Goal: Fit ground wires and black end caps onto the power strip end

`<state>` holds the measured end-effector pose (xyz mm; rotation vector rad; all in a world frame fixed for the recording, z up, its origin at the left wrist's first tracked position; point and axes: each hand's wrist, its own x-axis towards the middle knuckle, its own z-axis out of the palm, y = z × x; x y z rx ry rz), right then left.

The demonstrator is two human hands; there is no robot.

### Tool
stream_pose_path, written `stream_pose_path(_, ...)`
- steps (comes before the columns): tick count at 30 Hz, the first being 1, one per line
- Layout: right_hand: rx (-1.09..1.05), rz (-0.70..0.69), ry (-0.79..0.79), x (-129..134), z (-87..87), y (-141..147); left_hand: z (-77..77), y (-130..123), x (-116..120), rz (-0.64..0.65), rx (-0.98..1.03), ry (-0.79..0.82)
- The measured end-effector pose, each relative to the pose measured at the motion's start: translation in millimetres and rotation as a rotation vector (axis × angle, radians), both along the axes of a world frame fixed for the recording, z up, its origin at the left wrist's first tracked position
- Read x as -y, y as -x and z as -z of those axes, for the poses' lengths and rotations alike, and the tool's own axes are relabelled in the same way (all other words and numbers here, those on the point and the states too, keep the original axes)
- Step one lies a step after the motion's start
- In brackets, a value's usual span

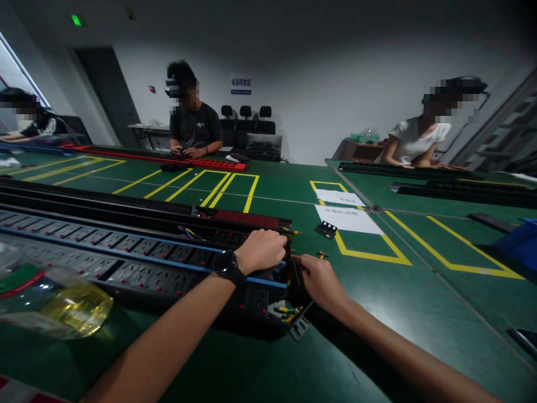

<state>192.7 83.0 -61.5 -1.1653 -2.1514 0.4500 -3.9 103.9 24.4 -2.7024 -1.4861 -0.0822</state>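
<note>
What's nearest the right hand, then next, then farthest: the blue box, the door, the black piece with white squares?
1. Black piece, just beyond the right hand.
2. Blue box, far right.
3. Door, far back left.

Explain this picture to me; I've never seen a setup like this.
No machine here: a camera worn on a person's head looks forward and down at their bare hands. The left hand, wearing a watch, and the right hand are at the end of long black socket strips; what the fingers grip is too dark to tell. The green table also bears a bottle of yellow liquid and white paper sheets. Three other people are beyond.
</note>
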Motion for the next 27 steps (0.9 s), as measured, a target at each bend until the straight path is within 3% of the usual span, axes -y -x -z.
stream_pose_path(7,-0.128,0.004,-0.008,0,9.5,-1,0.8,-1,-1,0.016,-0.021,-0.003)
stream_pose_path(19,-0.168,-0.044,0.087,0,-2.3,-2,2.8,1,-2,0.034,-0.023,-0.014)
stream_pose_path(27,-0.194,-0.022,0.120,-2,-0.8,0,1.6,-1,-1,0.006,-0.026,-0.010)
